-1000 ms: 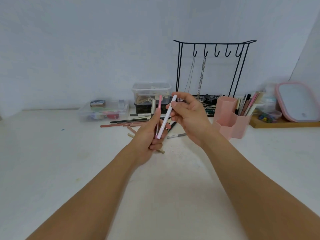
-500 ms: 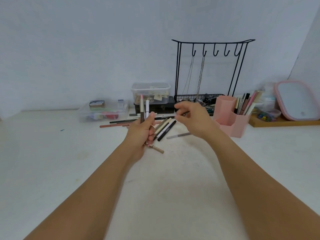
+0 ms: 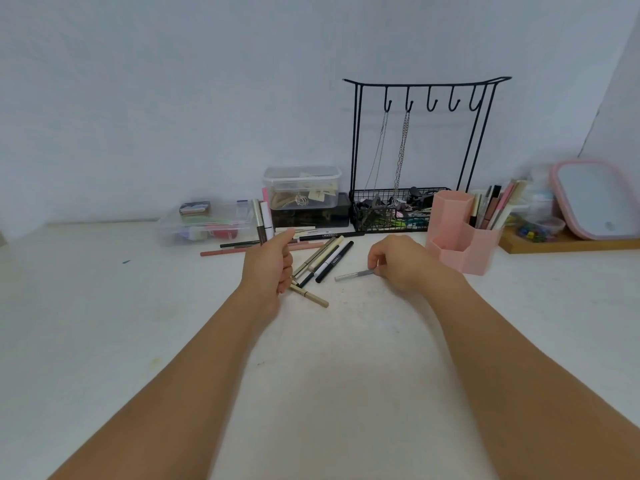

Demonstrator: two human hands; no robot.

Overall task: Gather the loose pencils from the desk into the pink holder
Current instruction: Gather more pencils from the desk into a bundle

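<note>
My left hand is closed around a small upright bundle of pencils, whose tips stick up above the thumb. My right hand is down on the desk, its fingertips pinching the end of a grey pencil that lies flat. Several loose pencils lie in a pile between the hands, with more further back and a beige one under my left hand. The pink holder stands just right of my right hand and has several pencils in its rear compartment.
A black wire rack with hanging chains and a basket stands behind the pile. Clear plastic boxes sit at the back left and centre. A pink-framed mirror rests on a wooden tray at the far right.
My right hand passed a white pencil into my left hand's bundle, then dropped to the desk and took hold of the grey pencil. My left hand shifted slightly left.
</note>
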